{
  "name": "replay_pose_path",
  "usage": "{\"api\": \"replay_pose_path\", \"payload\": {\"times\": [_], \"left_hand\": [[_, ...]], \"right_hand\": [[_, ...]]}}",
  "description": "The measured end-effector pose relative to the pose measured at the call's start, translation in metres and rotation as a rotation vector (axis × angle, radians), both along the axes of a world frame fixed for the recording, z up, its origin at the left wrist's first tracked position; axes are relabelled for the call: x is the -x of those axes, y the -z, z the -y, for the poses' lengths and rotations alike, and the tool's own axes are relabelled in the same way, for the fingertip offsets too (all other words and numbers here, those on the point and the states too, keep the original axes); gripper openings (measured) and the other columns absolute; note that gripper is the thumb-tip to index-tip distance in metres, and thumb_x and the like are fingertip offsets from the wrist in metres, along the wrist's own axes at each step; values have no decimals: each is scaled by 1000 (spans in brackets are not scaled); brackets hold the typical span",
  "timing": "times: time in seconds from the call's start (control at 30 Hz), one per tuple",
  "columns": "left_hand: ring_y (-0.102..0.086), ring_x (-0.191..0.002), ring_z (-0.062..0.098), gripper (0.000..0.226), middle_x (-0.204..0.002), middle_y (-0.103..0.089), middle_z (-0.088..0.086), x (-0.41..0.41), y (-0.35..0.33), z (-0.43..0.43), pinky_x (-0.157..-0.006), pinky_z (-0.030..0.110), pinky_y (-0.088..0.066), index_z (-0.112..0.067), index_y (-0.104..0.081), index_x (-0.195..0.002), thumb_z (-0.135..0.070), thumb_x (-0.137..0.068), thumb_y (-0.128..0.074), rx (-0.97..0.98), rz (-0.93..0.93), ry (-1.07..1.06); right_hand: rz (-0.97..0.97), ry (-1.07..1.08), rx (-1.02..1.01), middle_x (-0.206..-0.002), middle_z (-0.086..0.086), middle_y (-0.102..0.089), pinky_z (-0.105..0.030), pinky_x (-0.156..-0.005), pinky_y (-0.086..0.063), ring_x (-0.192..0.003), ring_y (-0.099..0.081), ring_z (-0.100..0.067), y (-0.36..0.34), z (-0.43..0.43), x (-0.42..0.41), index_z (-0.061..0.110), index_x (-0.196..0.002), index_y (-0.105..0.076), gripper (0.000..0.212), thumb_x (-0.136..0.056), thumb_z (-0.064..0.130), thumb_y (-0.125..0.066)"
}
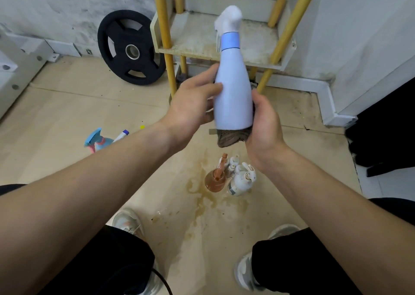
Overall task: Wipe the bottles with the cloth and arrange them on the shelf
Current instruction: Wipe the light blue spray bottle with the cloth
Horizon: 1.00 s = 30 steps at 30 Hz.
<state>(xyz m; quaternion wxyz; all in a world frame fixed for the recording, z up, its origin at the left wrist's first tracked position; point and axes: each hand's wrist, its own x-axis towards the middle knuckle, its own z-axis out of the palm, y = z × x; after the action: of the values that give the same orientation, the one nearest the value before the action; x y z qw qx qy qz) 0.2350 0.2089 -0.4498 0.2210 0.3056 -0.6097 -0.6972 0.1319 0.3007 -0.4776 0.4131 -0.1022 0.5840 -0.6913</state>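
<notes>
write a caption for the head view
Left hand and right hand hold a blue spray bottle, brown cloth at its base, before a shelf

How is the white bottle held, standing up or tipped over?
Standing up: the bottle has its spray top uppermost and its base down against the cloth.

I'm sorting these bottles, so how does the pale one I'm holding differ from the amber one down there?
The pale bottle is tall, opaque and held in the air with a cloth; the amber bottle is squat, see-through and stands on the floor. Both carry dispenser tops.
</notes>
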Motion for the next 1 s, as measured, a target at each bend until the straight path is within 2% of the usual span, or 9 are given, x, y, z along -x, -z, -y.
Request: {"api": "replay_pose_path", "payload": {"times": [0.1, 0.2, 0.37, 0.47, 0.5, 0.6, 0.67, 0.8, 1.0], "left_hand": [[-65, -120, 20, 43, -130, -69, 5, -6, -2, 4, -97, 33, -56, -17, -63, -135, 0, -98, -51, -50, -25, 93], [-69, -106, 15, 45, -121, -67, 5, -8, 1, 4, -83, 25, -57, -15, -53, -142, -9, -98, -61, -49, -67, 109], [-71, -106, 21, 62, -119, -69, 10, -9, 6, 5, -82, 32, -58, -20, -50, -143, -25, -86, -73, -164, -74, 175], [-70, -109, 25, 69, -127, -65, 14, -9, 6, 3, -82, 40, -60, -28, -52, -141, -29, -77, -79, -129, -31, 131], [-71, -108, 25, 71, -128, -64, 15, -8, 6, 3, -81, 40, -60, -30, -52, -140, -29, -76, -82, -119, -23, 119], [-71, -107, 22, 73, -127, -64, 11, -4, 4, 2, -78, 38, -61, -36, -53, -139, -27, -75, -86, -76, -6, 122], [-68, -112, 23, 72, -127, -65, 6, -3, 4, 2, -83, 39, -61, -37, -54, -138, -25, -75, -87, -45, -19, 132], [-66, -117, 19, 72, -129, -66, 1, -2, 7, -1, -92, 40, -59, -32, -56, -140, -20, -76, -86, 54, -36, 148], [-68, -109, 12, 74, -123, -69, -3, 0, 10, -5, -84, 28, -59, -31, -56, -139, -16, -74, -89, 134, -15, 106]], "right_hand": [[105, 11, 75, -132, -19, -66, -54, -107, -46, -111, -65, -31, -6, -2, 2, 6, -136, -60, 53, -103, 44, -43], [223, -27, 147, -140, -24, -58, -52, -111, -43, -119, -61, -34, -9, -6, 5, 4, -141, -55, 53, -109, 40, -33], [271, -26, 98, -127, -22, -68, -47, -94, -56, -115, -68, -39, -9, -7, 7, 3, -135, -60, 41, -106, 26, -42], [219, -20, 25, -128, -29, -64, -45, -68, -50, -98, -65, -45, -9, -7, 6, 6, -134, -61, 41, -103, 28, -45], [212, -11, 21, -129, -30, -63, -45, -68, -49, -96, -64, -44, -10, -6, 7, 7, -133, -62, 41, -102, 28, -46], [226, 24, 81, -126, -23, -69, -61, -96, -53, -113, -68, -43, -11, -6, 14, 9, -129, -66, 36, -99, 21, -50], [205, 6, 91, -124, -19, -71, -68, -99, -48, -114, -68, -43, -13, -5, 19, 12, -120, -69, 29, -100, 17, -48], [140, -4, 105, -105, -11, -73, -59, -101, -49, -97, -71, -31, -18, -5, 22, 14, -102, -67, 24, -102, 13, -44], [-205, 32, 58, -98, -10, -70, -39, -73, -48, -90, -67, -27, -20, -6, 18, 13, -103, -73, 27, -96, 10, -48]]}}
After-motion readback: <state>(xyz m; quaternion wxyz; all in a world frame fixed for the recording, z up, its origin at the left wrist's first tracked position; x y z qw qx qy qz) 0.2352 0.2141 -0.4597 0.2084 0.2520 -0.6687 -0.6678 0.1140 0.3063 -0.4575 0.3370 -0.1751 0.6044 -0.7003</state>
